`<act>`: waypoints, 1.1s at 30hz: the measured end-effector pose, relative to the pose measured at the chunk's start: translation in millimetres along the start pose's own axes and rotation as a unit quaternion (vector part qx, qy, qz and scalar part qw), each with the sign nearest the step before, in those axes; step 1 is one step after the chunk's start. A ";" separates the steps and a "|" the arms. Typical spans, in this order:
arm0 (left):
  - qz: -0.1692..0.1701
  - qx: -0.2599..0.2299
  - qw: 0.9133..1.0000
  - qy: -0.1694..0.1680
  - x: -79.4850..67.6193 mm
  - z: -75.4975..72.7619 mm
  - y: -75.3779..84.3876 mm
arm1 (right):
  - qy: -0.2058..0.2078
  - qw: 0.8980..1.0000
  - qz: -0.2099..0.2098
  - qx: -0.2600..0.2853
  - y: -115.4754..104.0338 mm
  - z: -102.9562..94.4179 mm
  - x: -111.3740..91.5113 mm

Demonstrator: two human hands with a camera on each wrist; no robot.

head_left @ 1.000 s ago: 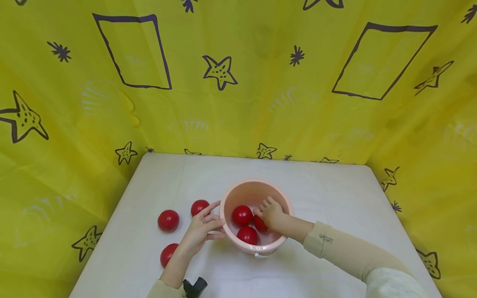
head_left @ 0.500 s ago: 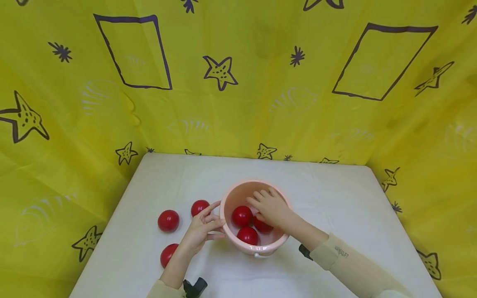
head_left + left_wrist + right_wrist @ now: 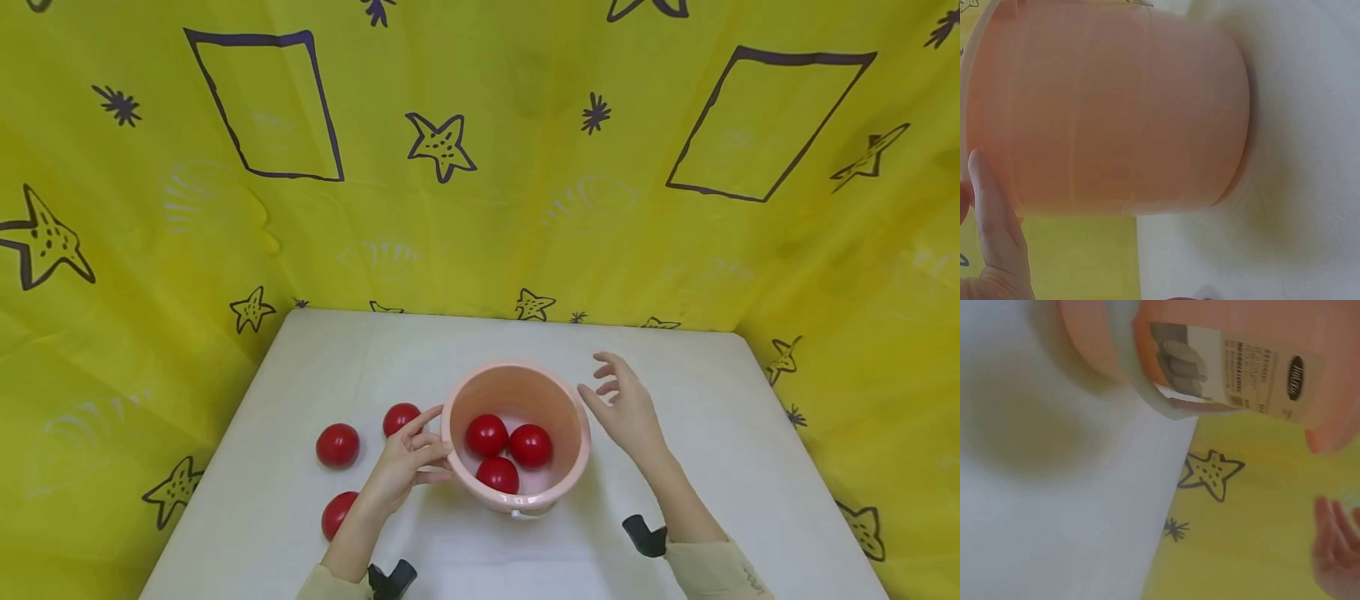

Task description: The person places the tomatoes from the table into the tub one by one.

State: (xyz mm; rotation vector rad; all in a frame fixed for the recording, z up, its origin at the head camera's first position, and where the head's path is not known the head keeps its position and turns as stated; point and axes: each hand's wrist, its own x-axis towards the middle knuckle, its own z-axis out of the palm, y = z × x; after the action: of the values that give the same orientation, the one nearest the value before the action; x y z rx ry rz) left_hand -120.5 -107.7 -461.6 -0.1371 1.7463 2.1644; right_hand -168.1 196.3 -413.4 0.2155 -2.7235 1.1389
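Note:
A pink bucket (image 3: 517, 501) stands upright on the white table with three smooth red balls (image 3: 487, 436) inside. My left hand (image 3: 402, 465) touches the bucket's left rim with fairly straight fingers, all of them outside. One finger (image 3: 997, 219) lies against the outer wall in the left wrist view. To the right of the bucket, my right hand (image 3: 628, 414) hovers apart from it, fingers spread and holding nothing. It shows partly in the right wrist view, below the bucket's rim (image 3: 1329, 434). The bucket's white handle (image 3: 1147, 390) hangs down beside a printed label (image 3: 1235, 372).
Three more red balls (image 3: 337, 445) lie on the white table (image 3: 660, 367) left of the bucket, one partly behind my left forearm. A yellow curtain (image 3: 510, 225) with starfish drawings encloses the back and sides. Black wrist cameras (image 3: 645, 536) sit on both wrists.
My right hand has left the bucket's inside, letting go of the third ball, and moved right past the rim. The left hand and the bucket have stayed in place.

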 end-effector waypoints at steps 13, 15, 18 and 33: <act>-0.002 0.004 1.000 0.006 -0.5 -0.3 -0.6 | -0.269 0.909 0.174 0.266 19.3 -14.3 -25.6; -0.002 0.004 1.000 0.006 -0.8 0.0 -0.5 | -0.273 0.905 0.179 0.273 19.9 -13.2 -27.1; -0.001 0.005 1.000 0.007 -2.1 0.8 0.7 | -0.278 0.900 0.181 0.283 20.2 -12.4 -27.8; 0.147 0.275 0.940 0.137 -18.7 16.4 6.2 | -0.295 0.900 0.166 0.275 20.0 -16.3 -25.9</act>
State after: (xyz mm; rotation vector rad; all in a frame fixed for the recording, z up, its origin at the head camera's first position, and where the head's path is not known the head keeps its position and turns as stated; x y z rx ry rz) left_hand -102.8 -97.0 -446.5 -0.0334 2.6096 1.8082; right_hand -145.2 223.6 -421.7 0.1967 -2.9075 2.2666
